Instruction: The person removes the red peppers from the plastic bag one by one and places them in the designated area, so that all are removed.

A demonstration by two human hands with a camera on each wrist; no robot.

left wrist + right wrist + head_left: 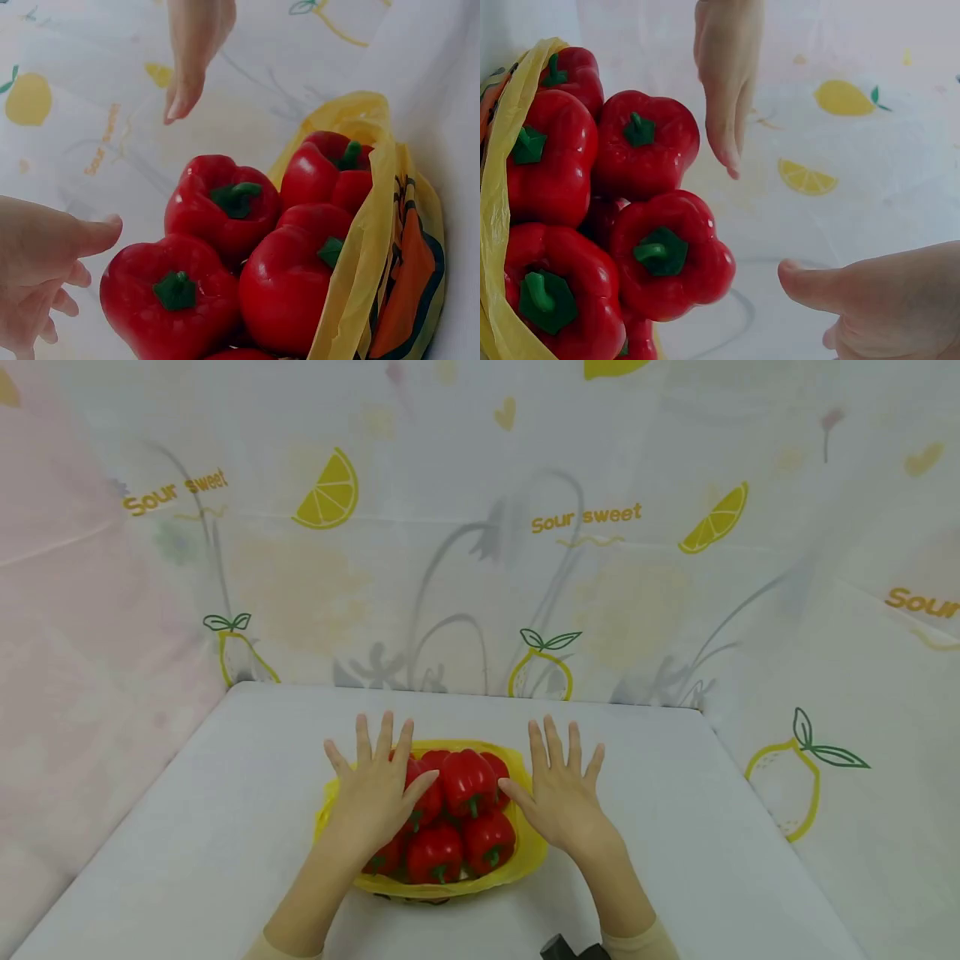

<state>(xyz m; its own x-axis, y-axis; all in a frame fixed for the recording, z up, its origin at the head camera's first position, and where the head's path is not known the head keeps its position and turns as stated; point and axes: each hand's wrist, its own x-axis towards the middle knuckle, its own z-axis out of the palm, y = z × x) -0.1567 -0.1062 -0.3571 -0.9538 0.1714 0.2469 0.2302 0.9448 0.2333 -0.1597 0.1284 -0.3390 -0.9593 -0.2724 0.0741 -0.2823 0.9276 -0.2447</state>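
Several red bell peppers (468, 781) with green stems lie heaped in a container lined with a yellow plastic bag (531, 852). My left hand (372, 797) is spread over the left side of the heap, its fingers straight and the thumb apart, hiding some peppers in the head view. On the other side, my right hand (562, 797) is spread by the bag's right edge, its thumb pointing at the peppers. Neither hand holds anything. Both wrist views show the hands beside the peppers, with gaps between. An orange and black print (409, 292) marks the bag's side.
The bag stands on a white table (660, 827). Behind and beside the table hangs a pale cloth (450, 468) printed with lemons and "Sour sweet". A black object (572, 948) shows near the right forearm at the bottom edge.
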